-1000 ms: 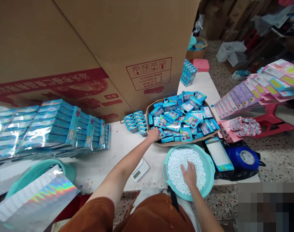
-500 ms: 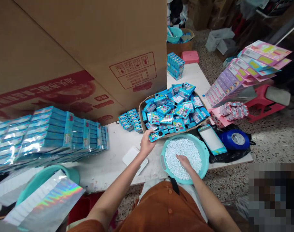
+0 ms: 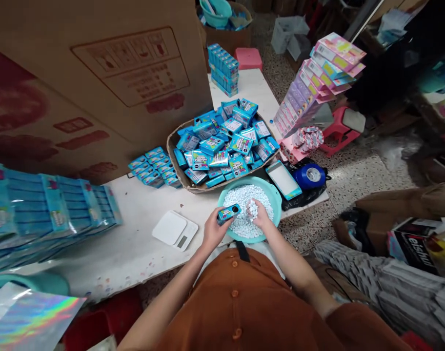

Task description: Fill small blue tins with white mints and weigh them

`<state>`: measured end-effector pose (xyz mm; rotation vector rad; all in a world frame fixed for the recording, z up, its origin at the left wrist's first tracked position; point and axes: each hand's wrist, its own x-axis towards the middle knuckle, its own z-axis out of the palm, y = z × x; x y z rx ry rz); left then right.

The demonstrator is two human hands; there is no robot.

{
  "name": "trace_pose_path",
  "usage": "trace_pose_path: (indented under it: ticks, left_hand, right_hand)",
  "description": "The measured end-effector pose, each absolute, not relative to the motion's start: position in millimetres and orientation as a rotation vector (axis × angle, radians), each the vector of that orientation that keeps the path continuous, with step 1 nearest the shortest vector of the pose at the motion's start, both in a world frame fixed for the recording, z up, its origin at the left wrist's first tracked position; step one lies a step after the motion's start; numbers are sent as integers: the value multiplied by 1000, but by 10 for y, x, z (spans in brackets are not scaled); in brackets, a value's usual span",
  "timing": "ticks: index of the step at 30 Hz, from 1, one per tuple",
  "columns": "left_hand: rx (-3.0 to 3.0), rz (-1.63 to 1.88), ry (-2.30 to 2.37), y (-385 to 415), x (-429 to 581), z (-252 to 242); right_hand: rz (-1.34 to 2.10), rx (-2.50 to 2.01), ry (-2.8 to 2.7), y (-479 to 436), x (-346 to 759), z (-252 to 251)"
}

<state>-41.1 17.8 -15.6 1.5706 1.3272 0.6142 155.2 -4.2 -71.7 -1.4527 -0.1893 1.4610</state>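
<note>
My left hand (image 3: pixel 212 230) grips a small blue candy box (image 3: pixel 228 213) with a dark round hole at one end, held over the left side of a turquoise basin (image 3: pixel 277 197). Small white candies (image 3: pixel 240 226) fill the basin. Just above them my right hand (image 3: pixel 259 214) is cupped around a handful of the candies, close to the box. Behind the basin, a cut-down cardboard tray (image 3: pixel 189 189) is heaped with similar blue candy boxes (image 3: pixel 211 145).
A white kitchen scale (image 3: pixel 175 230) lies left of the basin. Blue boxes stand in rows (image 3: pixel 154 168) beside a large carton (image 3: pixel 134 73). Wrapped stacks (image 3: pixel 57 204) occupy the left. Right of the basin are a tape roll (image 3: pixel 310 175) and a pink carton stack (image 3: pixel 310 87).
My left hand has brought the candy box from the tray's edge to above the basin. My right hand has risen from the candies with a handful. The view has shifted right.
</note>
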Motion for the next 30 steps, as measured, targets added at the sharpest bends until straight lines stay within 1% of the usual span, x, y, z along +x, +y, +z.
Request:
trace_pose_path:
  ticks: [2, 5, 9, 17, 22, 30]
  left_hand:
    - [1611, 580, 1309, 108, -391, -179]
    - [1695, 545, 1285, 43, -348, -217]
    - [1799, 535, 1211, -13, -245, -245]
    - [1940, 564, 1094, -49, -100, -158]
    - [2000, 579, 1089, -82, -58, -117]
    - [1887, 617, 1099, -139, -25, -105]
  right_hand:
    - [1550, -1244, -13, -27, 1611, -610]
    - [1567, -926, 242, -7, 1672, -419]
    - [1524, -770, 299, 0, 1669, -160]
    - [1453, -854, 302, -62, 1595, 78]
    - [1311, -987, 224, -63, 1505, 117]
    - [1141, -1115, 111, -23, 1425, 102]
